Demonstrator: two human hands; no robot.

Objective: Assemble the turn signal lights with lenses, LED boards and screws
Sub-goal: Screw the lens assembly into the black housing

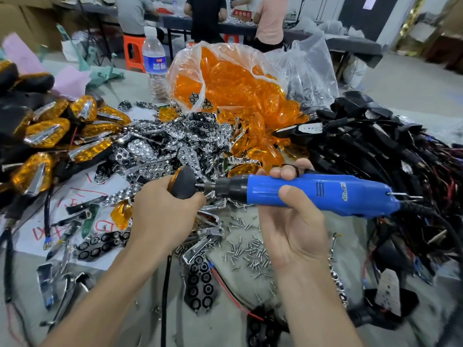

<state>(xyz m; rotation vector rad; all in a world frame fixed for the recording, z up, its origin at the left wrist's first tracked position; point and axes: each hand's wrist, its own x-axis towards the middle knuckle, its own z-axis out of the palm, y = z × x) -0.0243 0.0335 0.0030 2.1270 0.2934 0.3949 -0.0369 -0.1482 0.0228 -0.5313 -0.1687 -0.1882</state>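
1. Fingers [195,200] of my left hand [162,216] curl tight round one turn signal light [184,184]. Its black back faces the tool and an orange rim shows at its far edge. I hold it up over the table [140,291], just above the chrome heap.
2. My right hand [293,221] is wrapped round one blue electric screwdriver [320,194], thumb across the near side and the other fingers over the top. The tool lies level and its bit [201,186] touches the light's black back.
3. Loose screws [248,249] lie scattered on the table beneath my right hand, too many to count.
4. One plastic bag [183,58] stands open behind the heap, spilling orange lenses [238,78] beyond counting.
5. Chrome reflectors [170,144] are piled in the middle, tangled so that I cannot count them.
6. Finished lights [46,132] with orange lenses are heaped at my left, and some run off the edge of view.
7. Black housings [375,151] trailing wires make one big tangle at my right.
8. Near my forearms I count three black honeycomb plates [199,284].
9. One water bottle [154,61] stands upright beside the bag.
10. Three people [205,16] sit at the far table with their backs to me.
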